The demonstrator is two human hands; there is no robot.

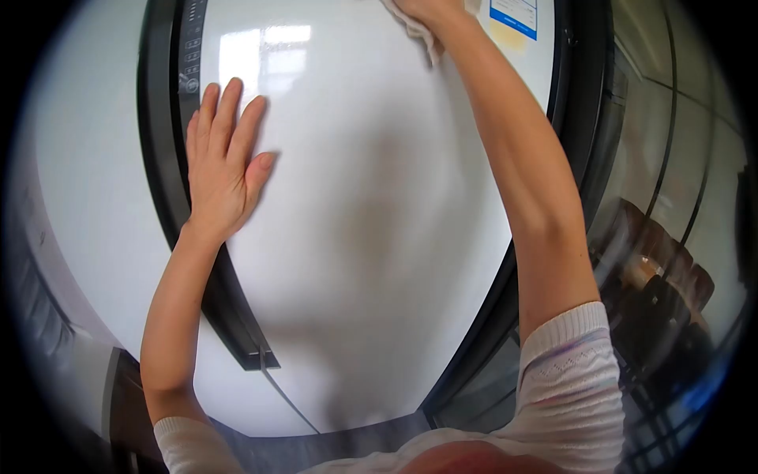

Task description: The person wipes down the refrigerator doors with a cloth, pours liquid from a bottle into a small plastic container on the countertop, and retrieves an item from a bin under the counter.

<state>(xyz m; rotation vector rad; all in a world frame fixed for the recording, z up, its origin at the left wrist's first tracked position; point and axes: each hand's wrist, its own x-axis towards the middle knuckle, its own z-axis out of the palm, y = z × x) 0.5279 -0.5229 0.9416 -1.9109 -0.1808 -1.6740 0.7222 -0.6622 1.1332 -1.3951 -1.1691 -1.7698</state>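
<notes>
A glossy white refrigerator door (371, 261) fills the middle of the view. My left hand (225, 162) lies on its left side with fingers spread, next to the dark edge strip and the control panel (192, 47). At the top, my right hand (433, 9) is partly cut off by the frame edge. It holds a pale cloth (425, 33) against the upper door, and most of its fingers are out of sight. Just right of that hand is a blue-and-white label (515, 17) on the door.
Black trim (162, 158) runs down the door's left side, and more dark framing (572, 103) borders the right. Farther right, shiny tiled surfaces (703, 118) reflect brown furniture. Grey floor (316, 454) shows below the door.
</notes>
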